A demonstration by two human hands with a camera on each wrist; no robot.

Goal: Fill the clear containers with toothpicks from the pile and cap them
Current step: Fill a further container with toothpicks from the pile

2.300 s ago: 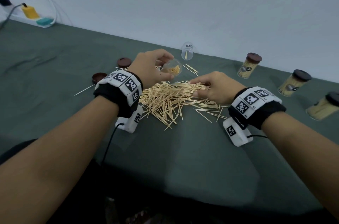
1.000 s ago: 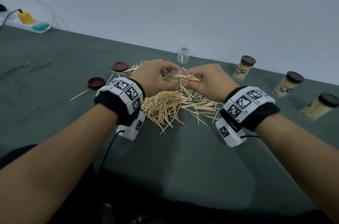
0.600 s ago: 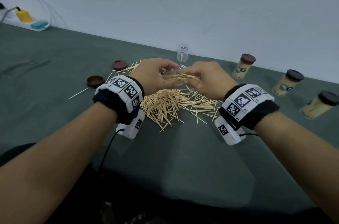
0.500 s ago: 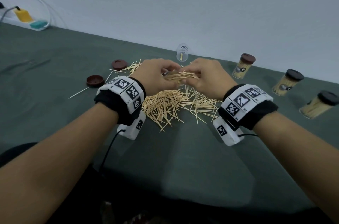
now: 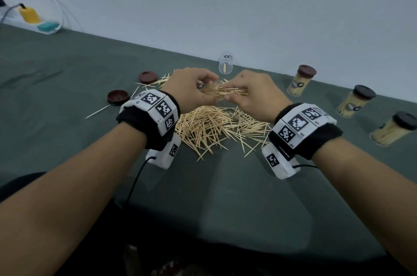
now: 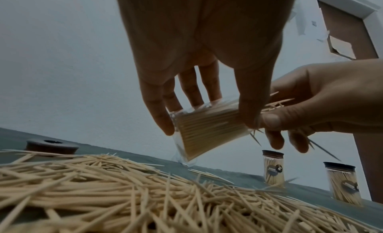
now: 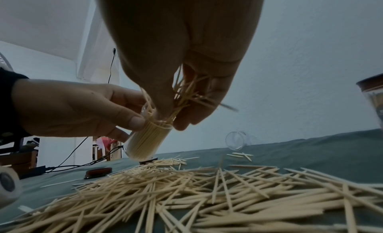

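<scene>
My left hand (image 5: 191, 88) grips a clear container (image 6: 209, 128) tilted on its side above the toothpick pile (image 5: 216, 126), nearly full of toothpicks (image 7: 145, 138). My right hand (image 5: 255, 92) pinches a bunch of toothpicks (image 7: 186, 92) at the container's open mouth, their ends reaching into it. A few toothpicks (image 6: 323, 148) stick out below the right hand's fingers. A second clear container (image 5: 225, 64) lies on its side behind the hands, holding only a few toothpicks. Two brown caps (image 5: 147, 77) (image 5: 118, 97) lie left of the pile.
Three capped, filled containers (image 5: 301, 82) (image 5: 355, 103) (image 5: 392, 131) stand along the right back of the green table (image 5: 67, 135). A power strip with plugs (image 5: 33, 20) sits far left by the wall. A stray toothpick (image 5: 97, 112) lies near the closer cap.
My right hand lifted a bunch of toothpicks off the pile and brought it to the mouth of the container in my left hand. Both hands rose slightly and came together.
</scene>
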